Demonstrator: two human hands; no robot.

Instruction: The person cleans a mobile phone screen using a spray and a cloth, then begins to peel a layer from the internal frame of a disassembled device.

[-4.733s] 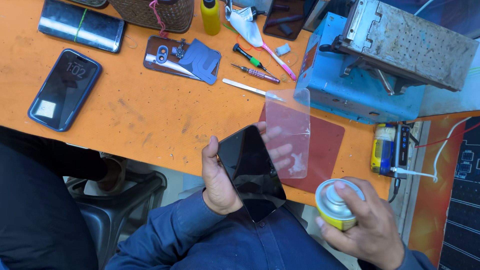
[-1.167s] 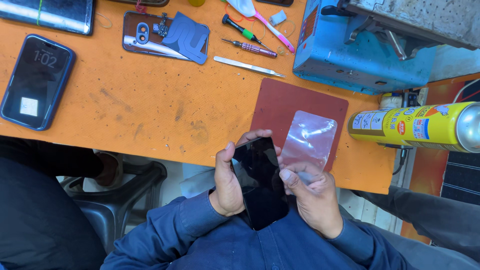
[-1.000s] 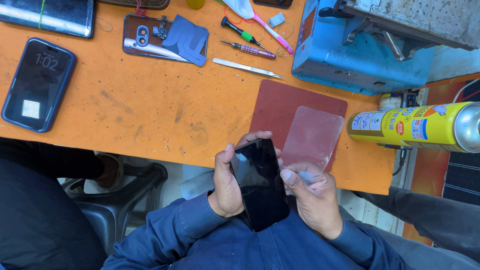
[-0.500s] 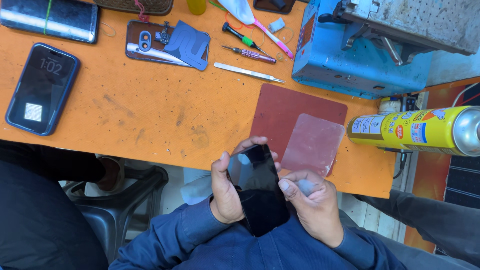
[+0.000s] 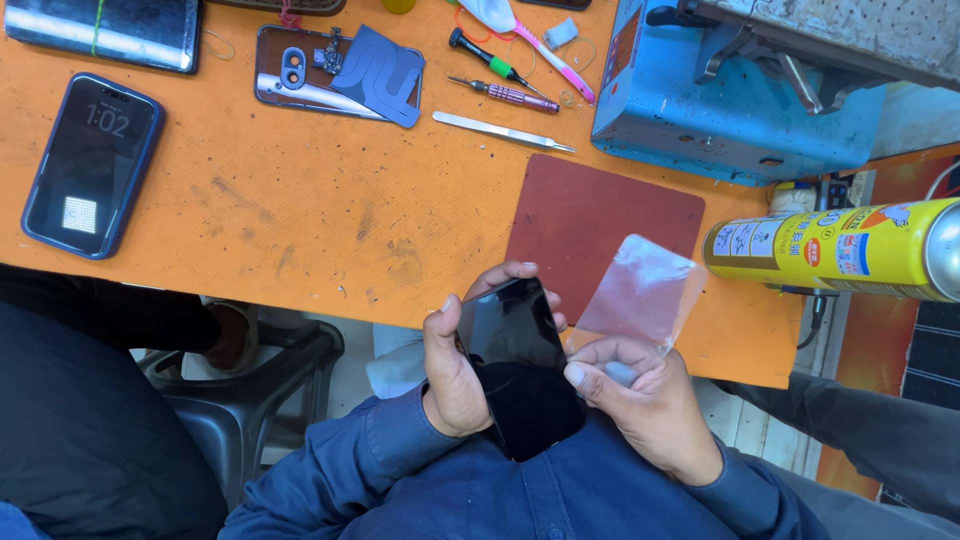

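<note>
My left hand (image 5: 455, 375) grips a black phone (image 5: 515, 365) by its left edge, screen up, just below the front edge of the orange table (image 5: 300, 220). My right hand (image 5: 640, 405) pinches the lower edge of a clear plastic film (image 5: 640, 290) beside the phone's right side. The film tilts up over a dark red mat (image 5: 590, 225) on the table. My blue sleeves show beneath both hands.
A yellow spray can (image 5: 840, 250) lies at the right. A blue machine (image 5: 730, 100) stands at the back right. Tweezers (image 5: 500, 130), two screwdrivers (image 5: 505, 95), an opened phone (image 5: 340, 75) and a blue-cased phone (image 5: 90, 160) lie on the table. A chair (image 5: 260, 390) stands below.
The spray can that my right hand held now lies on the table. My right hand has taken the film's lower edge and tilted the film off toward the phone's right side.
</note>
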